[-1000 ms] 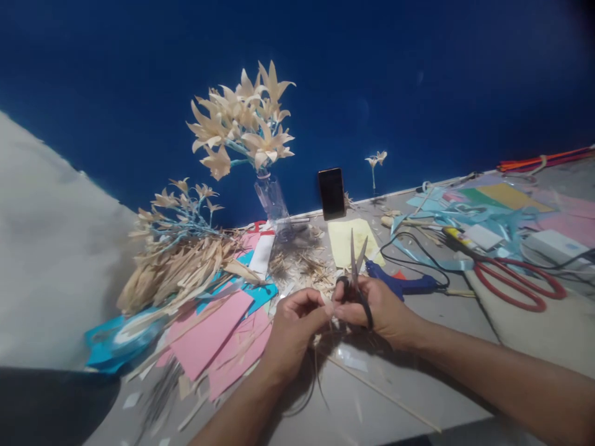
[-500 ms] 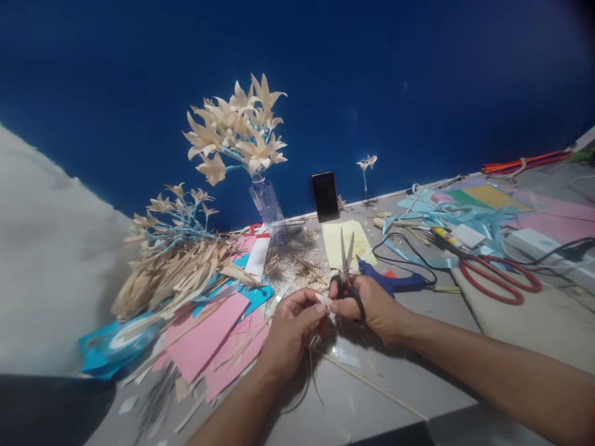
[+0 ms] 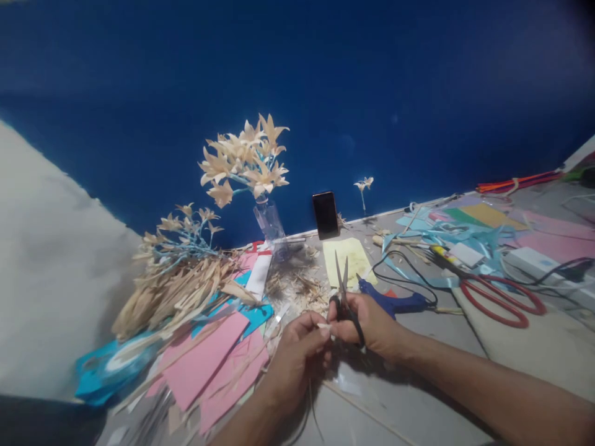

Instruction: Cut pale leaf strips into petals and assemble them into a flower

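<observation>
My left hand (image 3: 295, 356) pinches a small pale piece (image 3: 324, 326), perhaps dried husk, between thumb and fingertips. At its other side, the thumb and finger of my right hand (image 3: 376, 331) touch the same piece. Black-handled scissors (image 3: 343, 286) hang on the right hand's fingers, their blades pointing up and slightly apart, away from the piece. Below the left hand a thin strand (image 3: 315, 412) dangles. Husk scraps (image 3: 307, 291) lie just beyond both hands, beside a yellow paper sheet (image 3: 341, 254).
Husk flowers (image 3: 251, 161) stand in a clear bottle (image 3: 269, 223) by the blue wall. Left lie dried husks (image 3: 171, 291) and pink paper (image 3: 204, 359). A phone (image 3: 326, 214) leans on the wall. Right are a blue glue gun (image 3: 395, 302), red-handled scissors (image 3: 502, 300) and cables.
My view has tilted up, so most things sit lower in the picture. Both hands stay together at the pale piece, which shows at a slightly different angle.
</observation>
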Action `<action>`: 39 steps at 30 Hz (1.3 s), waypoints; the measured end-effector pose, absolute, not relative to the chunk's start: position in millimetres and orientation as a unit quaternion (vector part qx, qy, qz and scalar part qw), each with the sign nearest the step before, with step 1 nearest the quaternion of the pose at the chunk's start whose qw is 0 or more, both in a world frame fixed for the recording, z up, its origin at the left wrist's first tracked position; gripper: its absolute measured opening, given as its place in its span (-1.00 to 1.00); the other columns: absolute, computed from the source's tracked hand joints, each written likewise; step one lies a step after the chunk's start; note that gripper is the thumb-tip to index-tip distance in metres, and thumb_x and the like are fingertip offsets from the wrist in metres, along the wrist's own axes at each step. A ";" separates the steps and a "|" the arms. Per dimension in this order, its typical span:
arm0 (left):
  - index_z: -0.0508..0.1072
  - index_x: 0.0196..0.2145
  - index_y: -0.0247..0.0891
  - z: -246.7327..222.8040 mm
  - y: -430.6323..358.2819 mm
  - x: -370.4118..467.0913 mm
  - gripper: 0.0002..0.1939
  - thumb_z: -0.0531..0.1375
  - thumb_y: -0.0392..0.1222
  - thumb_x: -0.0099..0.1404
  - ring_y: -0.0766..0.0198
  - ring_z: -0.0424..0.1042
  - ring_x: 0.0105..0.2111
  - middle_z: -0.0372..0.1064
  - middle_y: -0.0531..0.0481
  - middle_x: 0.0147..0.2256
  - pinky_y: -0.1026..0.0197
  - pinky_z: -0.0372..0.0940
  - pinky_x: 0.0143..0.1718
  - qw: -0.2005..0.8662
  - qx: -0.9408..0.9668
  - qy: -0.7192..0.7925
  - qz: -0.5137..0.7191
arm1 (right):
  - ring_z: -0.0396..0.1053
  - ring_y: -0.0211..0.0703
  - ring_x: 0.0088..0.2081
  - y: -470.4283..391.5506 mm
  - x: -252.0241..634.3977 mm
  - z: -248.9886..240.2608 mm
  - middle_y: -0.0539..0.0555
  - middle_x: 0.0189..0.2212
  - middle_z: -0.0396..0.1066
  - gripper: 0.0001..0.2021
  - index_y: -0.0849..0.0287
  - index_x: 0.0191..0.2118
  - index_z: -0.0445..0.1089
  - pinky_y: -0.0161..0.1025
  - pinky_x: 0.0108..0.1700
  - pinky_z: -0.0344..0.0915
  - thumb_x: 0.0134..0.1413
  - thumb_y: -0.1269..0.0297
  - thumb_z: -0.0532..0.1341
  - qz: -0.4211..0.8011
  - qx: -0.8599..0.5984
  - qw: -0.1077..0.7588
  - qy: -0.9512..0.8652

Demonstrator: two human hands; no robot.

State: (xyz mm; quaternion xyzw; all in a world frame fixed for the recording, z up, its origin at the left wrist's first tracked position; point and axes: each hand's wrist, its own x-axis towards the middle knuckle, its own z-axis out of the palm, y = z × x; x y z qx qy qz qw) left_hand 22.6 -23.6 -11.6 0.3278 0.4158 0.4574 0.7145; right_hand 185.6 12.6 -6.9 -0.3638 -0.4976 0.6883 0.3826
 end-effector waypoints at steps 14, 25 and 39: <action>0.38 -0.49 -0.31 -20.2 -22.7 25.2 -0.66 0.46 -0.10 0.02 0.43 0.16 -0.64 0.26 0.08 -0.65 0.33 0.01 -0.55 0.765 0.297 0.340 0.460 | 0.37 -0.27 -0.58 9.8 180.4 -13.9 -0.06 -0.60 0.39 -0.60 0.21 -0.37 0.30 -0.38 -0.51 0.23 -0.31 0.26 0.49 0.732 -0.336 0.388 -0.448; 0.34 -0.54 -0.30 -16.6 -19.6 20.0 -0.65 0.44 -0.14 0.07 0.43 0.13 -0.60 0.19 0.11 -0.64 0.34 0.03 -0.51 0.779 0.302 0.328 0.441 | 0.19 -0.39 -0.57 11.2 178.9 -9.2 -0.10 -0.58 0.32 -0.68 0.23 -0.42 0.35 -0.39 -0.49 0.12 -0.35 0.38 0.46 0.729 -0.318 0.406 -0.450; 0.37 -0.49 -0.31 -6.1 -20.1 22.3 -0.72 0.43 -0.21 0.06 0.45 0.15 -0.60 0.22 0.12 -0.58 0.33 0.06 -0.52 0.757 0.289 0.352 0.469 | 0.19 -0.34 -0.54 20.0 185.8 -18.6 -0.06 -0.54 0.32 -0.66 0.24 -0.36 0.40 -0.37 -0.49 0.11 -0.24 0.19 0.48 0.737 -0.309 0.413 -0.438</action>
